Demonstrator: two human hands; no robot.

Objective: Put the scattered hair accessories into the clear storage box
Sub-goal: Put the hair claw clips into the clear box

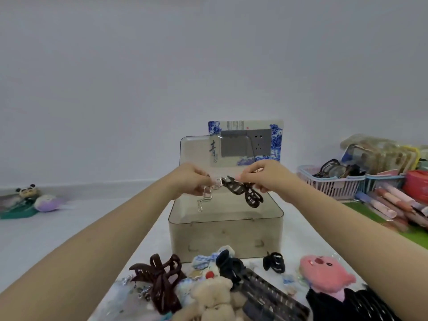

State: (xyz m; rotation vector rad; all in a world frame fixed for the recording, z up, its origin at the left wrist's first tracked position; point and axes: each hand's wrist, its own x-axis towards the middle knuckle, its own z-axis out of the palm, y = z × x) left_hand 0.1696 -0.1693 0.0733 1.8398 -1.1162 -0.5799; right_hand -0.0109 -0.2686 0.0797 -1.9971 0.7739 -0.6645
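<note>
A dark brown claw clip (243, 189) and silver chain clip (208, 193) hung above the open clear storage box (225, 232); more accessories (159, 281) lay before it.

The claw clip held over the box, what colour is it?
Dark brown; the clip shows in the head view, above the open box.

socket surround (276, 140): large dark brush character "青" at its 8 o'clock corner
smaller marks under it: too blurred to read
top edge, 12 o'clock: fine vertical print, illegible
</note>
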